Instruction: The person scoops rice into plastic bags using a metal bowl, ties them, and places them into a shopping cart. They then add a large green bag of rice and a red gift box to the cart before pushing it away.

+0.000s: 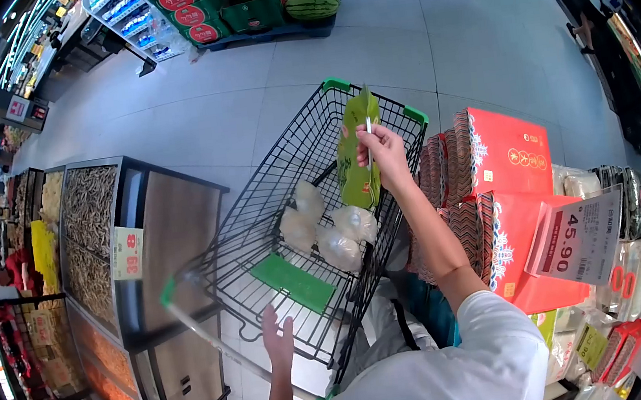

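My right hand (383, 153) is closed on the white handle strip of a flat green printed bag (352, 166), which hangs inside the far right part of a black wire shopping cart (222, 239). What the bag contains is hidden. Several clear plastic bags with pale contents (339, 247) lie in the cart's basket near the green bag. My left hand (277, 339) is open, its fingers apart, over the near end of the cart close to the grey push handle (214, 340). It holds nothing.
Left of the cart stand bins of dried goods (88, 203) with a price sign (127, 252). Close on the right are stacked red gift boxes (511, 151) and a price card (578, 238). Watermelons (311, 3) sit on a pallet ahead, beyond the tiled floor (245, 90).
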### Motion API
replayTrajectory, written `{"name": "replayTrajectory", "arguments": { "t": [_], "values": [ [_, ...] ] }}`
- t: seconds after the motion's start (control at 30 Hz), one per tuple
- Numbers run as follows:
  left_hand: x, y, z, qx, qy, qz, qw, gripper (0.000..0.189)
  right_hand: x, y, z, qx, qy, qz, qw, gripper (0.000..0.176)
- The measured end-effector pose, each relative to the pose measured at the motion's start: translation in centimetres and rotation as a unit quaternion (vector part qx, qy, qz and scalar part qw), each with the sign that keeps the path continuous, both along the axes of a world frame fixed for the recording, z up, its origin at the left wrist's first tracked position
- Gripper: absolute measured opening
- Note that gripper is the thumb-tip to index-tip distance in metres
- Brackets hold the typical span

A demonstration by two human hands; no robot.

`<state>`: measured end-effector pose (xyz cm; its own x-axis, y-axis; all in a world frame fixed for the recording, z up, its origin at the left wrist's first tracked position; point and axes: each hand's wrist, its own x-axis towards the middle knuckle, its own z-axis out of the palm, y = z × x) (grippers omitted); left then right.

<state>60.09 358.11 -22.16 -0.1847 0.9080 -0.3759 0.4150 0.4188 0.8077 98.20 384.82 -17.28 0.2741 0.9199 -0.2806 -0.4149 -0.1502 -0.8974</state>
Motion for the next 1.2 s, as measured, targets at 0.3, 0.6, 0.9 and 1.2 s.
{"name": "replayTrajectory", "arguments": {
  "t": [0.3, 0.6, 0.9, 1.2],
  "values": [
    [-0.7, -1.0, 4.0, 0.095, 0.257, -0.128, 0.953, 0.05, 8.2, -0.3, -14.7, -0.059, -0.087, -0.154, 0.983, 0.02],
    [-0.6, -0.8, 3.6, 0.129, 0.258, -0.204, 0.936, 0.049, 10.5, -3.0, -15.6, -0.171, -0.383, -0.165, 0.893, 0.035],
    [-7.8, -3.1, 5.7, 0.168, 0.486, -0.061, 0.855, 0.057, 0.2, -16.5, -14.2, -0.112, -0.549, -0.174, 0.81, 0.091],
    [-11.5, -3.7, -1.2, 0.131, -0.027, 0.144, 0.98, 0.065, -19.1, -34.4, -14.5, -0.278, -0.415, 0.051, 0.865, 0.079]
  ]
}}
